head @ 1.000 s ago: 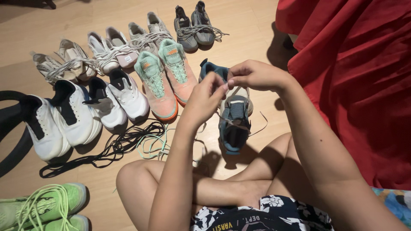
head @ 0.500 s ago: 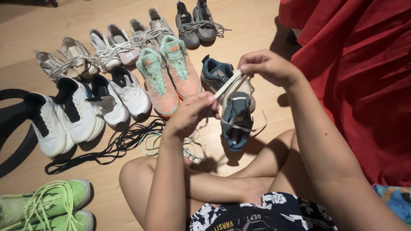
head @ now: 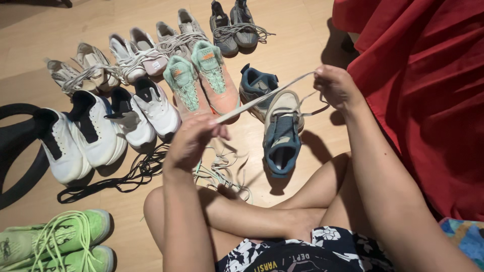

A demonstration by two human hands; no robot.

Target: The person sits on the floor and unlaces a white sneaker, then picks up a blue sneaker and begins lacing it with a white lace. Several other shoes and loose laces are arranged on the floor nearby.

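Stretching a pale flat lace [head: 262, 98] taut above the wooden floor [head: 297, 35] | left hand [head: 194, 138] pinches its near end | right hand [head: 337, 86] grips the far end | lace crosses over the blue-and-cream shoe [head: 281, 136], between the mint-and-coral pair [head: 201, 80] and red cloth [head: 428, 90] | loose laces [head: 222, 168] lie below.

Hands [head: 194, 138] now farther apart, lace [head: 262, 98] taut
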